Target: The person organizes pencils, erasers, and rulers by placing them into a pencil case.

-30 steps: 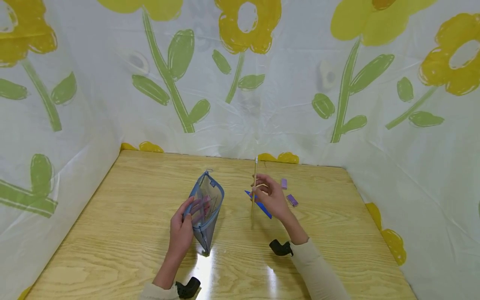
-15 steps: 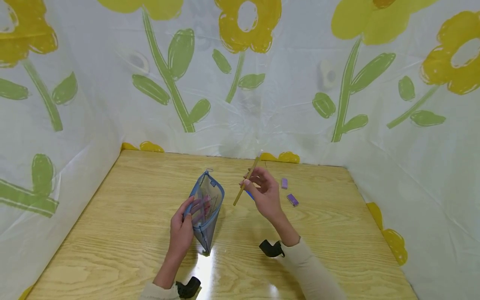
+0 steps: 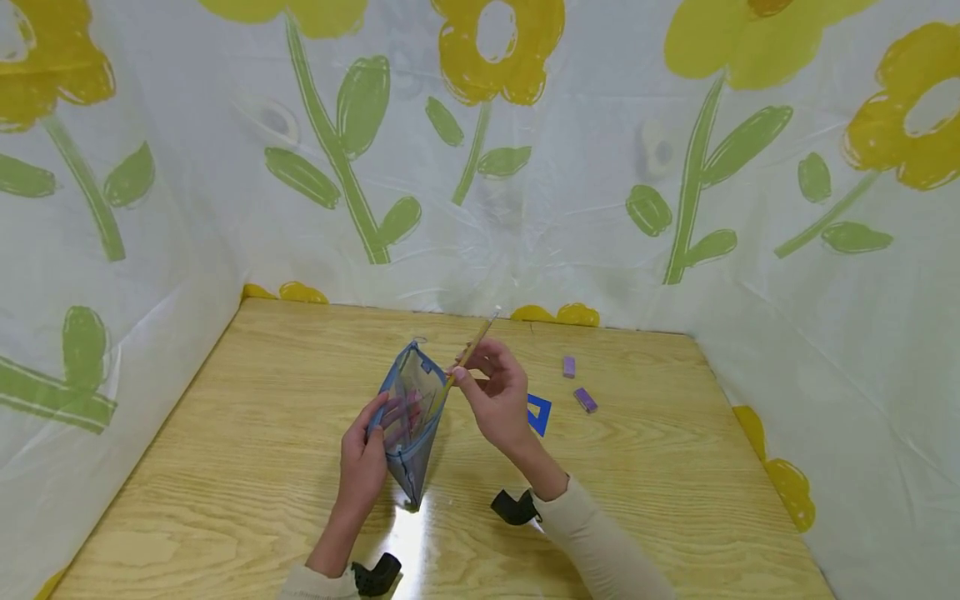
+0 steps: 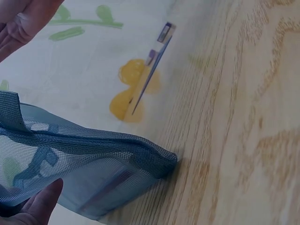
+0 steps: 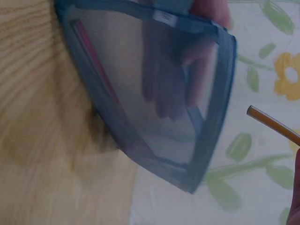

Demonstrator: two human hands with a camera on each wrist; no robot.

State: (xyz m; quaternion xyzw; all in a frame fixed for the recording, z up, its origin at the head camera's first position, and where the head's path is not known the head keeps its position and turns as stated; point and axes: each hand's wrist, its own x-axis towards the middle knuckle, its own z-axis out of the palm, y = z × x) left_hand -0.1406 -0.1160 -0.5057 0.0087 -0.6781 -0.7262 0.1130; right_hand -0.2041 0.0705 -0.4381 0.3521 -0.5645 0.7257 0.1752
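Observation:
My left hand grips the side of a blue mesh zip pencil case, its mouth open and facing up. Through the sheer wall in the right wrist view, a thin pink stick lies inside the case. Thumb and fingers of my right hand pinch a yellow-gold pencil. The pencil slants, eraser end up and away, with its lower end at the right rim of the mouth. In the right wrist view that flat end shows beside the case.
Right of my right hand lie a blue set square, partly hidden by that hand, and two purple erasers, one lighter and one darker. A flower-print sheet walls the wooden table at back and sides.
My right hand has moved left with the pencil, from over the set square to the mouth of the case. The pencil has tilted from upright to slanting. My left hand and the case stay put.

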